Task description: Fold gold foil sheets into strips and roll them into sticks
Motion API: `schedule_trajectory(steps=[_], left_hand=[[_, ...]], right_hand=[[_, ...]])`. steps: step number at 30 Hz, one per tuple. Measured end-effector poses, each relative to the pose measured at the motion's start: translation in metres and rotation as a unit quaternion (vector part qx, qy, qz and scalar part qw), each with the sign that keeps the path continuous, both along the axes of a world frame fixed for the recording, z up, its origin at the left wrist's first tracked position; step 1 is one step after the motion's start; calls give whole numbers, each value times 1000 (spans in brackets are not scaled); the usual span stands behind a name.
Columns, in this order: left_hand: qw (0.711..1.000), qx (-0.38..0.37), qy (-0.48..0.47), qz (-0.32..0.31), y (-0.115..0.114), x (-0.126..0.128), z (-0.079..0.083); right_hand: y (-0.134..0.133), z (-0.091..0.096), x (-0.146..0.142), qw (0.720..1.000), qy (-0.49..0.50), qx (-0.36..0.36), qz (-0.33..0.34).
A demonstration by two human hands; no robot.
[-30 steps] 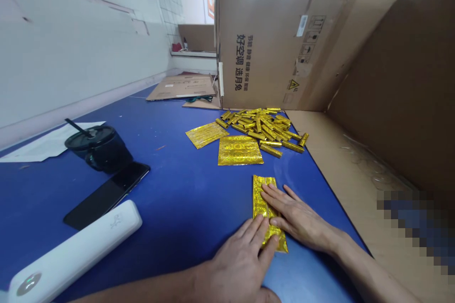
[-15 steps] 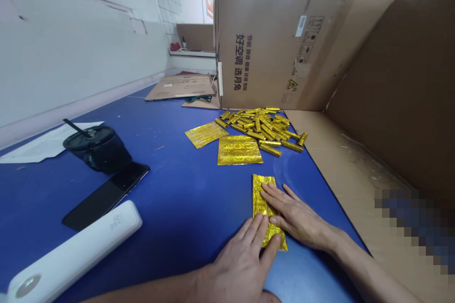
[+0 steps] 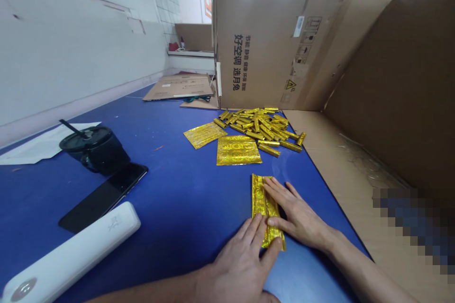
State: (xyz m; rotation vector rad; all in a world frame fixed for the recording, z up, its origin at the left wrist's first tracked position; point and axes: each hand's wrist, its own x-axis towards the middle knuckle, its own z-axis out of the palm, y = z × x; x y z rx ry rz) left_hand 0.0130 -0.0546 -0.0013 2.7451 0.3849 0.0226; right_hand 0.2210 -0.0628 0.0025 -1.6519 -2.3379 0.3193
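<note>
A folded gold foil strip lies lengthwise on the blue table in front of me. My left hand rests flat, its fingertips pressing the strip's near end. My right hand lies flat along the strip's right edge, fingers stretched out and touching the foil. Beyond them lie a flat gold foil sheet, a second gold sheet to its left, and a pile of rolled gold foil sticks.
A dark lidded cup with a straw, a black phone and a white oblong device sit at the left. Cardboard walls stand behind and to the right, with a cardboard sheet covering the table's right side. White paper lies far left.
The foil strip has been folded narrower, with its right edge pushed in under my right fingers. My left hand stays on the near end.
</note>
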Motion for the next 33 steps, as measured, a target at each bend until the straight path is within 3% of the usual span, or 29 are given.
schedule_trajectory(steps=[4, 10, 33], left_hand=[[1000, -2, 4, 0, 0, 0, 1], [1000, -3, -3, 5, 0, 0, 5], [1000, -2, -18, 5, -1, -1, 7]], right_hand=[[0, 2, -2, 1000, 6, 16, -20], [-2, 6, -5, 998, -32, -49, 21], [3, 6, 8, 995, -21, -75, 61]])
